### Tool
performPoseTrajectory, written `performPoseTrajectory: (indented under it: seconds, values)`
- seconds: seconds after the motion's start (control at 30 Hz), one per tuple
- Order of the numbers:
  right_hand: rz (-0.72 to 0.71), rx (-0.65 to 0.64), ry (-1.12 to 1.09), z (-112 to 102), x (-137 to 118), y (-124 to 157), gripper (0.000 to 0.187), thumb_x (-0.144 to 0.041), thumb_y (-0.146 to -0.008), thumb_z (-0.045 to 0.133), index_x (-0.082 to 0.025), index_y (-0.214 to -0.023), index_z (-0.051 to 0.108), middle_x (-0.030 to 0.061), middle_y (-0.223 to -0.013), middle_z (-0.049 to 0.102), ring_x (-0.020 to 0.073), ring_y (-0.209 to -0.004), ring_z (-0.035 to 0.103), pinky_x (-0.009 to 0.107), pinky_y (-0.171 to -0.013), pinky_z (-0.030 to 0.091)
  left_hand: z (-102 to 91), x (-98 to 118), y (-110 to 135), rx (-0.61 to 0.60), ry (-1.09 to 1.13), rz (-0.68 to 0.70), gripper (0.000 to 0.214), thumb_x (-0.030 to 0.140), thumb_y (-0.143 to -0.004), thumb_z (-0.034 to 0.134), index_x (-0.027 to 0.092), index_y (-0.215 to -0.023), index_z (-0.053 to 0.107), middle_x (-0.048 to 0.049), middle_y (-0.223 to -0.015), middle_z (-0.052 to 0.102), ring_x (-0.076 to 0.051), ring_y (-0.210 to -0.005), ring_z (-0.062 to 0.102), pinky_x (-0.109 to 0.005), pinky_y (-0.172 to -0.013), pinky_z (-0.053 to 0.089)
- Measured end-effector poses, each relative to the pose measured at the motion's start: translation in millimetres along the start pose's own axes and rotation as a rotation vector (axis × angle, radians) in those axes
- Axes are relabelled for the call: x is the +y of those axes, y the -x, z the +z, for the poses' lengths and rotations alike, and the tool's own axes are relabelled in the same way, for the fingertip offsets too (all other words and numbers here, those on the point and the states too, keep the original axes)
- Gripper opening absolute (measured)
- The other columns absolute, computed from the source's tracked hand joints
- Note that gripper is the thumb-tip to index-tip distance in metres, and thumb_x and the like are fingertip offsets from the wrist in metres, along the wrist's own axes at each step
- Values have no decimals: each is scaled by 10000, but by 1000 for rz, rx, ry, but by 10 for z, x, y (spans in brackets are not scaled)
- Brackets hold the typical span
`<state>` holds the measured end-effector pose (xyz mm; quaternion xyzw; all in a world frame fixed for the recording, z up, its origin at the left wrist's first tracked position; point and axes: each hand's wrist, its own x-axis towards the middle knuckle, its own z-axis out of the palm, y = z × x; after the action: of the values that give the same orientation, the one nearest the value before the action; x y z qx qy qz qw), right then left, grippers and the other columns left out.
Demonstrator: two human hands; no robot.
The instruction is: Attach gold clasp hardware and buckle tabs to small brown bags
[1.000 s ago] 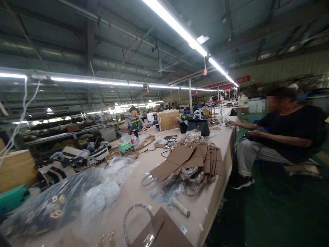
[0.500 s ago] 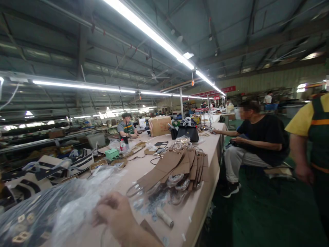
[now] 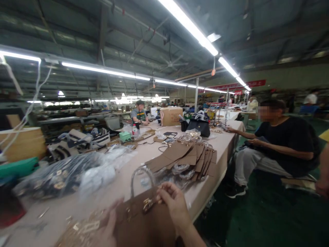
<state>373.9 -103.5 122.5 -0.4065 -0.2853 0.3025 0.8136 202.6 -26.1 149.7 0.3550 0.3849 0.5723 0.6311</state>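
My right hand [image 3: 173,202] is at the bottom middle, fingers pinched on the top edge of a brown bag panel [image 3: 144,226] beside its gold clasp [image 3: 149,203]. The panel's wrapped loop handle [image 3: 140,178] stands up behind it. My left hand [image 3: 109,228] is at the bottom edge, against the panel's left side next to gold metal fittings [image 3: 84,228]; its fingers are blurred and mostly cut off.
A row of brown panels with wrapped handles [image 3: 190,157] lies further along the long table [image 3: 223,144]. Plastic bags of fittings [image 3: 64,175] lie at left. A seated person in black [image 3: 282,144] works at the right edge; another sits far back [image 3: 140,115]. A black handbag [image 3: 197,125] stands beyond.
The view swung back to the left and down. My right hand came in and took hold of the brown panel, which is now upright before me. The person in yellow slipped almost out of view.
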Motion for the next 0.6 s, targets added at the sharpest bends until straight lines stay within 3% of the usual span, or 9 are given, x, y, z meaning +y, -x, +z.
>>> performPoseTrajectory:
  seconds: [0.07, 0.13, 0.2, 0.4, 0.6]
  values:
    - [-23, 17, 43, -150, -10, 29, 382, -478, -809, 854, -176, -954, 671, 6, -755, 713, 112, -631, 629, 227, -615, 494, -18, -62, -31, -25, -12, -37, 479, 492, -759, 873, 216, -1127, 740, -73, -1141, 785, -303, -1115, 719, -425, -952, 603]
    - [-28, 29, 86, -281, 12, 35, 361, -472, -821, 845, -195, -964, 662, -12, -734, 695, 112, -639, 611, 222, -620, 474, -12, -116, -39, -167, 80, -88, 578, 516, -748, 873, 212, -1212, 707, -85, -1217, 773, -271, -1120, 724, -408, -994, 582]
    - [-34, 80, 121, -380, 43, 49, 362, -460, -803, 863, -202, -970, 672, -15, -754, 693, 116, -682, 610, 229, -672, 478, 23, -141, -21, -208, 140, -91, 581, 504, -761, 868, 207, -1228, 691, -96, -1251, 763, -239, -1084, 738, -383, -998, 574]
    - [11, 133, 77, -471, 43, 149, 352, -464, -795, 870, -204, -954, 692, -16, -808, 680, 115, -738, 595, 235, -738, 481, 135, -95, 52, -213, 177, -72, 498, 438, -788, 868, 216, -1200, 701, -83, -1312, 741, -161, -984, 744, -273, -900, 583]
    - [101, 42, 156, -485, -25, 187, 401, -545, -803, 831, -191, -898, 667, -19, -712, 637, 130, -680, 572, 242, -649, 447, 175, -83, 75, -201, 61, -57, 555, 504, -768, 862, 223, -1224, 715, -71, -1287, 752, -213, -1009, 746, -332, -892, 622]
